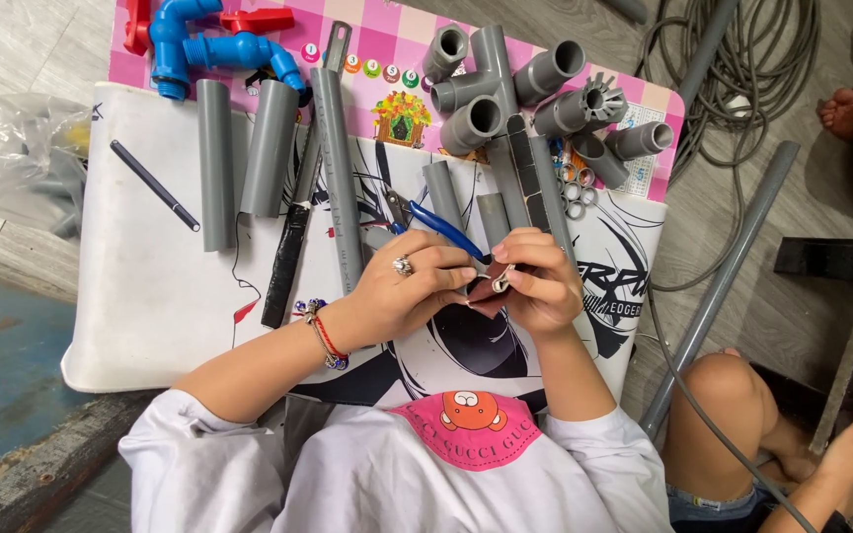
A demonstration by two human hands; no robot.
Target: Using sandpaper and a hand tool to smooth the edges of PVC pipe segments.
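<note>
Both my hands pinch one thing over the white board's [150, 296] near edge: left hand [402, 286] and right hand [545, 281] clamp brown sandpaper [489, 292] around a small metal ring [499, 284]. Looks light, floppy; grip the folded edges.

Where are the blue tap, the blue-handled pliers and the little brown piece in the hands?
Blue tap [182, 41], head view, on its blue body.
Blue-handled pliers [443, 229], head view, on one blue handle.
Brown piece [489, 290], head view, on its middle, between the left hand [402, 291] and right hand [543, 281].
</note>
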